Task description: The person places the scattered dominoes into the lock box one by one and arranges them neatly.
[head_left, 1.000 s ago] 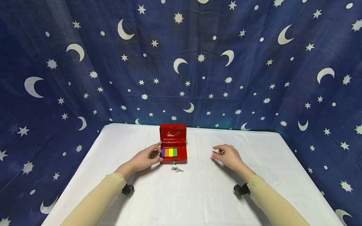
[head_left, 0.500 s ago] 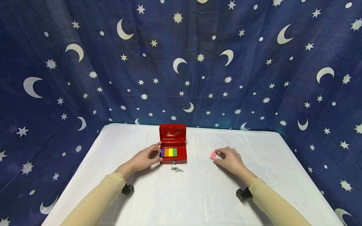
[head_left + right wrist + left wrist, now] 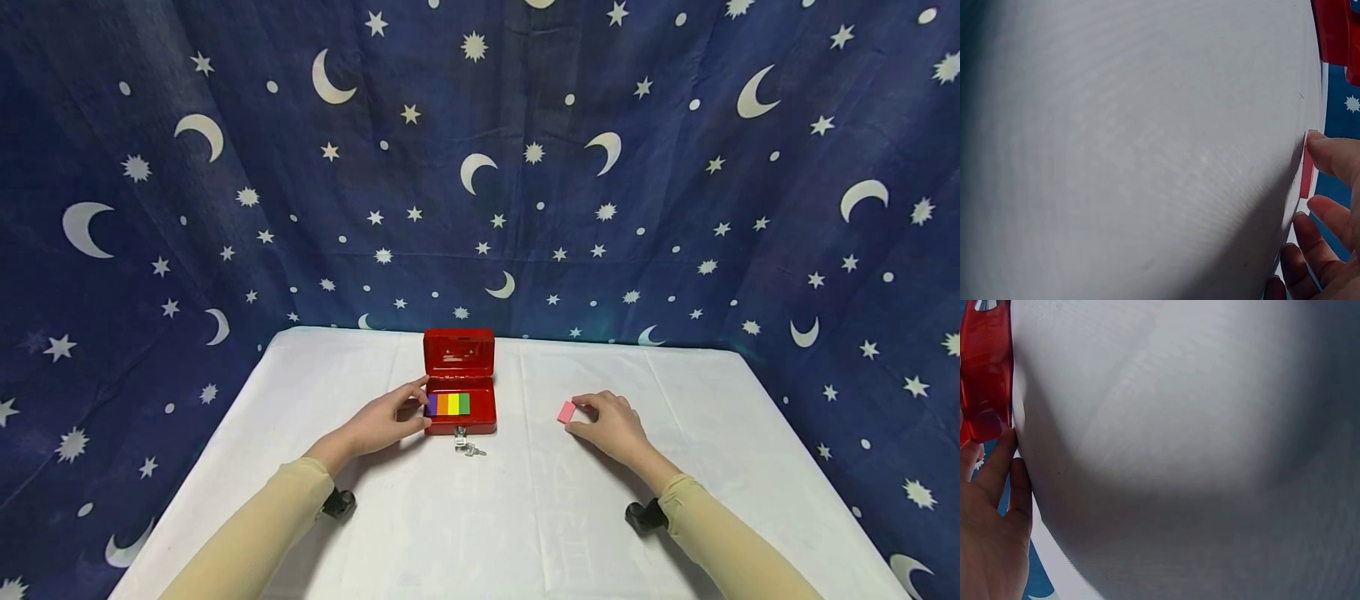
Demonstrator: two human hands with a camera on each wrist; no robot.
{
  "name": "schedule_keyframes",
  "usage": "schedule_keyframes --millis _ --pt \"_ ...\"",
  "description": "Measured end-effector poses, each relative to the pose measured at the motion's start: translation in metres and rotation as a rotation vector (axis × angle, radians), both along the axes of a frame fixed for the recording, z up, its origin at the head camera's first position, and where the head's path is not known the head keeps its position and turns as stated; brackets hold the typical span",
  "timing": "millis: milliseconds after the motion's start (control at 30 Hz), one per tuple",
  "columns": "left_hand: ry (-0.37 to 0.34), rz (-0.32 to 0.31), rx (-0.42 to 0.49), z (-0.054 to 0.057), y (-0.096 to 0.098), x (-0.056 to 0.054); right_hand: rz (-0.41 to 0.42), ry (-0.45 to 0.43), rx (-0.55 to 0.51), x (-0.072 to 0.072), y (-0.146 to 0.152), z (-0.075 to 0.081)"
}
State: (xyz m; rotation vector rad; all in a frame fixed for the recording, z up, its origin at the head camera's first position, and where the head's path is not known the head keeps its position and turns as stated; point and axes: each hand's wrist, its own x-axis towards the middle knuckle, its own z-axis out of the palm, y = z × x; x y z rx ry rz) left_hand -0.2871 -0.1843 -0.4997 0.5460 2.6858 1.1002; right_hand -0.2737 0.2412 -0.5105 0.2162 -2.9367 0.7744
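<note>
A small red metal cash box [image 3: 483,408] sits with its lid [image 3: 459,354] raised on the white-covered table. Purple, orange, yellow and green blocks [image 3: 453,405] lie side by side in it. My left hand [image 3: 378,421] holds the box's left side, thumb at the front corner and fingertips farther back; in the left wrist view the fingers touch the red wall [image 3: 988,381]. To the right, my right hand [image 3: 611,425] pinches a small pink block [image 3: 566,412] between thumb and forefinger, low at the tabletop. The right wrist view shows the block [image 3: 1307,169] edge-on between them.
Keys [image 3: 472,450] hang from the lock [image 3: 460,437] at the front of the box. White cloth [image 3: 480,525] covers the table. Behind it hangs a dark blue curtain [image 3: 525,225] with moons and stars. A black wrist camera [image 3: 645,517] is strapped below the right hand.
My right hand has shifted slightly right and its fingers now lie at the pink block's ends, leaving more of it in sight. The left hand and the box have stayed in place.
</note>
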Motion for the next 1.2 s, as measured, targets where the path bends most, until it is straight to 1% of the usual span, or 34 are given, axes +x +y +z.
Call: schedule_keyframes --millis 400,900,1000,1200 --pt "0.007 -0.006 -0.002 -0.0009 -0.0007 -0.0009 -0.002 0.016 0.019 -0.0046 0.0004 -0.0027" --pt "0.010 -0.007 -0.012 -0.0008 -0.0005 -0.0002 -0.003 0.029 0.011 -0.0030 -0.0019 0.0012" --pt "0.006 -0.007 -0.012 -0.0002 -0.0002 0.0005 -0.007 0.023 0.013 -0.0031 -0.0020 0.0011" --pt "0.022 -0.013 -0.010 -0.0005 -0.0010 -0.0002 -0.019 0.009 0.024 -0.0039 -0.0027 0.0016"
